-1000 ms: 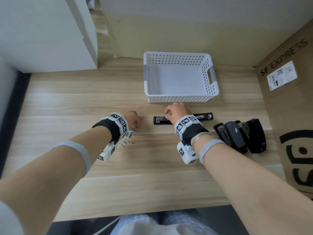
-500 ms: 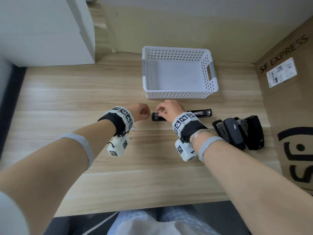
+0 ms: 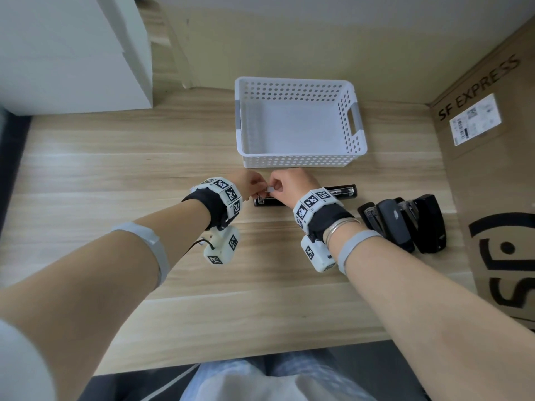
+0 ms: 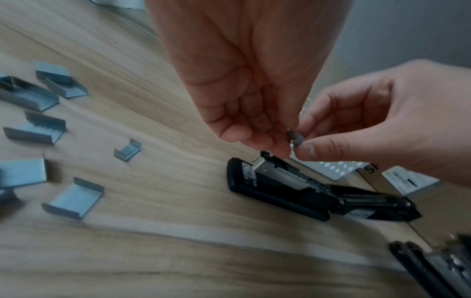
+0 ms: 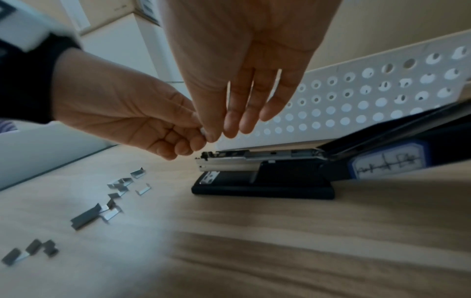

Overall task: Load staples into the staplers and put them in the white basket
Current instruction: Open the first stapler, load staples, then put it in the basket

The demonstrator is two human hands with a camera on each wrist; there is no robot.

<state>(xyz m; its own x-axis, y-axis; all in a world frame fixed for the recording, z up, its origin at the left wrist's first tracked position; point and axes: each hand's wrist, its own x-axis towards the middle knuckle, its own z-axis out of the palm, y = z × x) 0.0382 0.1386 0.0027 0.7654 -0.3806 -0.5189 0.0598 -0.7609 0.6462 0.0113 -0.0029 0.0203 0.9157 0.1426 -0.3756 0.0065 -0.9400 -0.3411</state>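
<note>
A pale wood-grain tabletop [image 3: 144, 175] is spreading out under the person, with a tall brown cardboard box [image 3: 492, 175] printed with black lettering standing along its right edge. At the far middle, a white perforated plastic basket [image 3: 301, 160] is sitting with nothing in it. Just in front of it, a slim black stapler [image 5: 262, 181] is lying hinged wide open, its metal staple channel [image 5: 229, 159] facing up. To the right, a cluster of chunkier black staplers [image 3: 405, 224] is waiting, untouched.

Both hands are meeting directly above the front end of the open stapler. The left hand [image 3: 250, 185] and the right hand [image 3: 289, 185] are each pinching the same short grey strip of staples [image 4: 295, 138] between thumb and fingertip, so the strip seems to be passing from one hand to the other. The right hand's other fingers are hanging straight.

Off to the left, loose grey staple strips of mixed lengths [image 4: 38, 129] are lying scattered on the wood.

To my eye the loading is only starting. The strip is tiny, so it would pay to let one hand take it fully, turn it legs-down, line it up with the channel, and lower it flat rather than drop it. Tilted, it will likely jam or break apart.
</note>
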